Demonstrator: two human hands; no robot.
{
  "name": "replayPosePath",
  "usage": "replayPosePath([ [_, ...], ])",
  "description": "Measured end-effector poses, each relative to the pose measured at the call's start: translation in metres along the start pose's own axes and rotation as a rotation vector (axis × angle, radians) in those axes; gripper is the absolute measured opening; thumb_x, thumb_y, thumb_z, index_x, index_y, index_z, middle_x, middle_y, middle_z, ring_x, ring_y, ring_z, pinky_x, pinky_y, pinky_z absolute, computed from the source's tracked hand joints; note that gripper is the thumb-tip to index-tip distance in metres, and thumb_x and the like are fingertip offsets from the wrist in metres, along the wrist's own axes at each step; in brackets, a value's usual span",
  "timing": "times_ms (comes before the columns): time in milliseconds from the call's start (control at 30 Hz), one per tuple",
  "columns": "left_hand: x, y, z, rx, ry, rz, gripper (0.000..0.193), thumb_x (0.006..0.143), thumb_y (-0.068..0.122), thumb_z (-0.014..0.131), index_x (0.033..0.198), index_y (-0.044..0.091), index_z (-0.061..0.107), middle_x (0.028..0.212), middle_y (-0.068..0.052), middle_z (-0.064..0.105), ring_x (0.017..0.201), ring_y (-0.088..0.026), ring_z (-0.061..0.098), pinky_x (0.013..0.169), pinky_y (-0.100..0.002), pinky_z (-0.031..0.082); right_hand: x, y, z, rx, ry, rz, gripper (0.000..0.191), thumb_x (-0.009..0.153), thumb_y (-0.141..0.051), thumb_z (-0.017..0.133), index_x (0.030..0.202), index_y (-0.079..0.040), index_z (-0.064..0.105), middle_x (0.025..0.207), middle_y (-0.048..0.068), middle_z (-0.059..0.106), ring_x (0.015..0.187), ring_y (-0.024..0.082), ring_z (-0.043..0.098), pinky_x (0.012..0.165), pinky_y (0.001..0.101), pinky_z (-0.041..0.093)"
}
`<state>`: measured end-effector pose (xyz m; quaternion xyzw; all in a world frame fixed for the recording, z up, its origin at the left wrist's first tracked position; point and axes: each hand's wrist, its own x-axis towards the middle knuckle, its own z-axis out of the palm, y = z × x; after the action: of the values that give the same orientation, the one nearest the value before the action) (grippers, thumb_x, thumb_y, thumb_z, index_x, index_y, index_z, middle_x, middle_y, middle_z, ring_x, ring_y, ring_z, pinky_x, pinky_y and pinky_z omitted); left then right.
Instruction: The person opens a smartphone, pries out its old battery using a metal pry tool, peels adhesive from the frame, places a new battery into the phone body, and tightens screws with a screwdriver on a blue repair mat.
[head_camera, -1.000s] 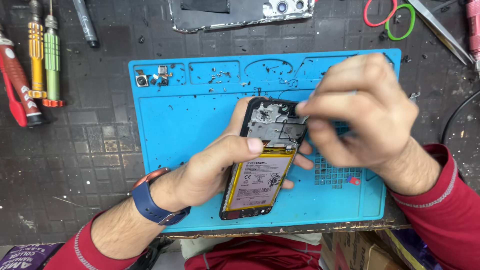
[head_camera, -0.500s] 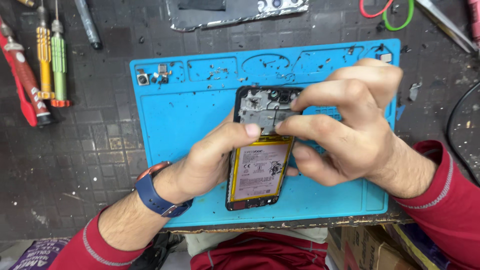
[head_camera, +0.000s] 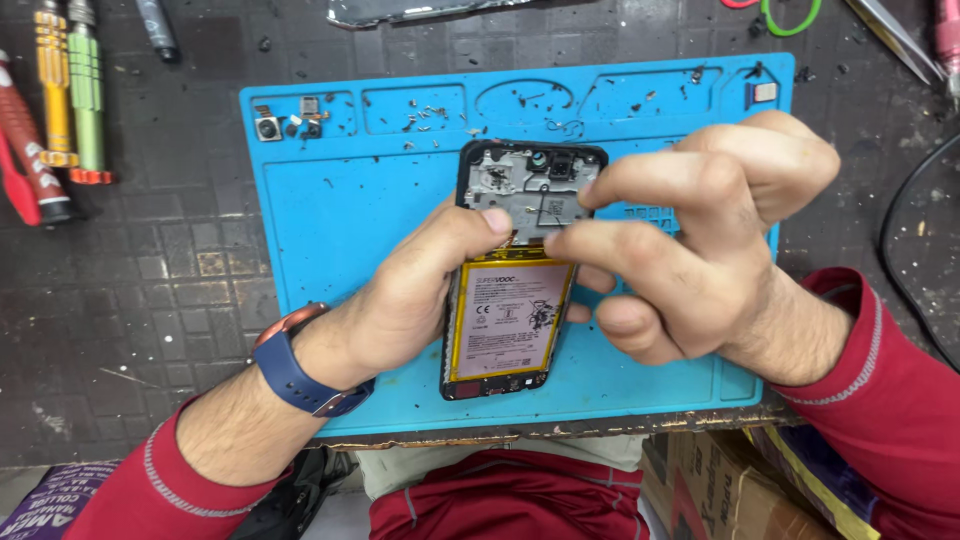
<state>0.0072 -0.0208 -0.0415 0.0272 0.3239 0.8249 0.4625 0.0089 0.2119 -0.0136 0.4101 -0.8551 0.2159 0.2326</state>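
- Our left hand grips the opened phone from its left edge, fingers closed around the frame and the thumb lying across the seam between board and battery.
- Our right hand is curled, thumb and forefinger pinched close together over the board's right side; whether they hold some small part we cannot tell.
- Since a second ago the phone sits higher and straighter on the mat, no longer tilted, and our right hand has slid down off the top of the board, so the camera end now shows bare.
- We judge from this that the work has moved to the join between board and battery.
- The battery carries a pale rectangular label with dark print, framed in yellow, filling the phone's lower half.
- The mat is blue, with moulded trays along its far edge holding tiny screws and small camera parts.
- To the left on the dark surface lie screwdrivers with yellow, green and red handles.
- A brown cardboard box sits below the mat's near right corner; a purple printed packet shows at the lower left.
- A green loop lies at the top right.
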Motion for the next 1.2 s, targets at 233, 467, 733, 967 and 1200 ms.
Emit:
replayPosePath([
  [233,-0.002,-0.007,-0.008,0.008,0.058,-0.01,0.051,0.108,0.034,0.036,0.134,-0.004,0.058,0.122,-0.017,0.069,0.109,-0.026,0.069,0.098,-0.042,0.057,0.0,-0.005,0.002,-0.02,-0.058,0.05,0.046,0.104,-0.044,0.042,0.111,-0.017,0.079,0.106,0.002,0.063,0.1,0.03,0.039,0.086,0.0479,0.031],
  [467,-0.005,-0.013,-0.011,0.028,0.101,0.0,0.054,0.109,0.046,0.043,0.129,0.0,0.062,0.12,-0.01,0.068,0.108,-0.018,0.064,0.096,-0.036,0.054,0.001,-0.007,0.004,-0.013,-0.097,0.031,0.039,0.1,-0.043,0.053,0.112,-0.016,0.079,0.108,0.002,0.063,0.1,0.03,0.04,0.086,0.0474,0.031],
  [733,-0.004,-0.009,-0.002,0.031,0.102,0.067,0.063,0.107,0.054,0.041,0.137,0.002,0.058,0.126,-0.009,0.066,0.114,-0.017,0.063,0.1,-0.036,0.054,0.005,-0.004,0.008,0.019,-0.044,-0.121,0.026,0.09,-0.037,0.071,0.103,-0.016,0.078,0.104,-0.001,0.065,0.093,0.025,0.045,0.081,0.0431,0.035],
  [967,-0.003,-0.009,-0.003,0.052,0.096,0.093,0.068,0.106,0.058,0.039,0.14,0.003,0.057,0.133,-0.009,0.066,0.12,-0.018,0.062,0.105,-0.036,0.053,0.008,-0.004,0.006,0.007,-0.051,-0.193,0.015,0.087,-0.031,0.078,0.099,-0.022,0.077,0.103,-0.005,0.066,0.092,0.021,0.049,0.08,0.0402,0.034],
  [1200,0.0,-0.008,-0.002,-0.017,0.032,0.081,0.071,0.107,0.061,0.036,0.141,0.001,0.054,0.125,-0.017,0.067,0.111,-0.028,0.069,0.098,-0.046,0.061,0.007,0.001,0.005,-0.028,-0.098,-0.04,0.025,0.087,-0.03,0.078,0.107,-0.016,0.079,0.103,-0.002,0.064,0.096,0.028,0.043,0.084,0.0435,0.034],
])
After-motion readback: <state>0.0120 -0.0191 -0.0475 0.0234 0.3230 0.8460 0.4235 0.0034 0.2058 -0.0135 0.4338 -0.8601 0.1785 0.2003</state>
